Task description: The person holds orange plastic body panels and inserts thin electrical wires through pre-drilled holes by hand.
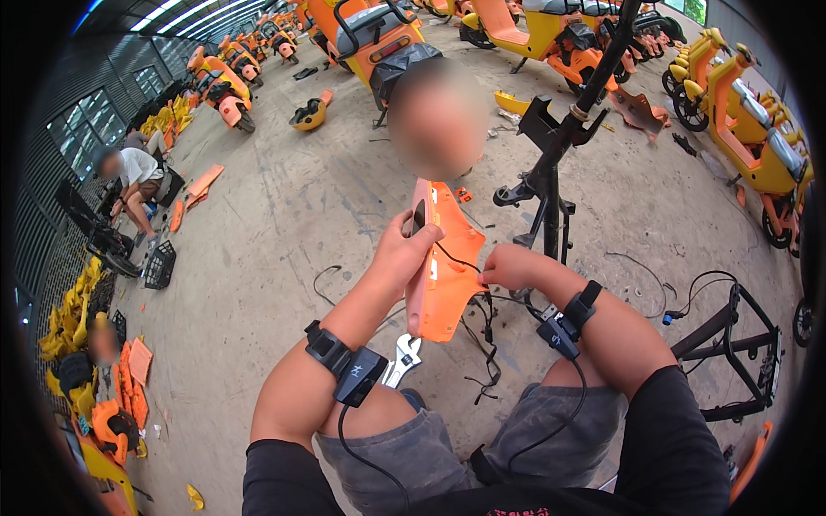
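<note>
An orange plastic scooter panel [447, 301] stands upright in front of me, its ribbed inner side turned to the right. My left hand [408, 251] is closed around its left edge, thumb on the near face. At the panel's right edge my right hand [509, 267] is pinched on a thin black cable, which crosses the panel's inside. Below those fingers dangles a bundle of black wires [489, 340] with small connectors. An adjustable wrench [401, 359] shows under the panel, beside my left thigh; its handle end is hidden.
A bare black scooter frame [551, 163] rises just ahead to the right. Another black frame piece [731, 353] lies at the right. Orange and yellow scooters [748, 129] line the hall. At the left, a person [138, 176] crouches near a black crate [160, 264] and loose panels.
</note>
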{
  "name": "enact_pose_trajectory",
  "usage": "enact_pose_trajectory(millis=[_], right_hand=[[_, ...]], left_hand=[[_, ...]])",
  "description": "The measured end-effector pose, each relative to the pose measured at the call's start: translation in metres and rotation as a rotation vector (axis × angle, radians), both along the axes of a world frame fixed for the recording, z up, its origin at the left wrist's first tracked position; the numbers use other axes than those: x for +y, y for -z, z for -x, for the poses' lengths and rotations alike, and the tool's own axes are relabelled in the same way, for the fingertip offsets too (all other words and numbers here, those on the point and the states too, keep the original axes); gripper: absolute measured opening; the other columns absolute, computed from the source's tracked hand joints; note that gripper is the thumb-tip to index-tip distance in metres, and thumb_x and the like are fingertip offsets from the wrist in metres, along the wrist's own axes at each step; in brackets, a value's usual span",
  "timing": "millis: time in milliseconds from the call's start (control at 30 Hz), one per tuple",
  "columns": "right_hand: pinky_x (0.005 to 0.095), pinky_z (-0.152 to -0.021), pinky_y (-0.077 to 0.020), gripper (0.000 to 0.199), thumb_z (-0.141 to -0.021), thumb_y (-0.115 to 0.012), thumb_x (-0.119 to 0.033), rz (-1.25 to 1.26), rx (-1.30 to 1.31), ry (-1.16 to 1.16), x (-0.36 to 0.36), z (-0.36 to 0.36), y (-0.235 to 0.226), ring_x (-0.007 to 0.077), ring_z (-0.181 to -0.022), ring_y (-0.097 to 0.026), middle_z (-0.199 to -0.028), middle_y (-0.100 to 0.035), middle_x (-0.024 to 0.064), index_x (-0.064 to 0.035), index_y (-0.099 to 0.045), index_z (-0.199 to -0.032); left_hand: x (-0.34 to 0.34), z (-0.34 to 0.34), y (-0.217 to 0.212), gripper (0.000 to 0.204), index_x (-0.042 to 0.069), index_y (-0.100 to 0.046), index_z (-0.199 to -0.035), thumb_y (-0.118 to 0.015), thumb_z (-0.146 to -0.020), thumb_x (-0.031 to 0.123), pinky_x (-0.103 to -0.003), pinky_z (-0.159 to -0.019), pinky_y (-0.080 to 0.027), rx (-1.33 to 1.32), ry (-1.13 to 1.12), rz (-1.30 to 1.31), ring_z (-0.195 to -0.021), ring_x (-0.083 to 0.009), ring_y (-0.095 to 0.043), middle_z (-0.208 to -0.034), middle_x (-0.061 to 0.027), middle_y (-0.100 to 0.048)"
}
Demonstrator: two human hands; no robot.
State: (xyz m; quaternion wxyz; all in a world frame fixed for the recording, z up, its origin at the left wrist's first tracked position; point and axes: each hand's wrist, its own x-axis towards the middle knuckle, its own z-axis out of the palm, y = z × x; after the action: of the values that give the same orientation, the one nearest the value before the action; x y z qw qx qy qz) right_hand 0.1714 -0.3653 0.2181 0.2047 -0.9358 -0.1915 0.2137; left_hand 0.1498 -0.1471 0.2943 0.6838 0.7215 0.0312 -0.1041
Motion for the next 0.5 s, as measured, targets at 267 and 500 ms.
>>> enact_pose_trajectory(millis=[267, 500], right_hand=[[0.041, -0.083, -0.0498, 0.067, -0.094, -0.046, -0.061, -0.137, 0.157, 0.273, -0.013, -0.007, -0.002, 0.0349, -0.091, -0.066, -0.092, -0.069, 0.0222, 0.0012, -0.07, -0.101], [0.0363, -0.051, -0.0424, 0.069, -0.094, -0.044, -0.062, -0.224, 0.323, 0.427, -0.01, -0.008, -0.001, 0.0209, -0.053, -0.053, -0.065, -0.058, 0.0114, 0.0035, -0.064, -0.084]], left_hand=[[0.008, -0.003, 0.001, 0.069, -0.002, -0.036, -0.141, -0.065, -0.084, 0.024, -0.035, -0.087, -0.052, 0.119, 0.051, 0.148, -0.102, -0.0215, -0.062, -0.119, -0.0149, -0.057], [0.015, -0.007, 0.011, 0.056, -0.001, -0.04, -0.137, -0.057, -0.088, 0.018, -0.035, -0.088, -0.054, 0.057, 0.127, 0.273, -0.104, -0.0231, -0.064, -0.122, -0.0146, -0.057]])
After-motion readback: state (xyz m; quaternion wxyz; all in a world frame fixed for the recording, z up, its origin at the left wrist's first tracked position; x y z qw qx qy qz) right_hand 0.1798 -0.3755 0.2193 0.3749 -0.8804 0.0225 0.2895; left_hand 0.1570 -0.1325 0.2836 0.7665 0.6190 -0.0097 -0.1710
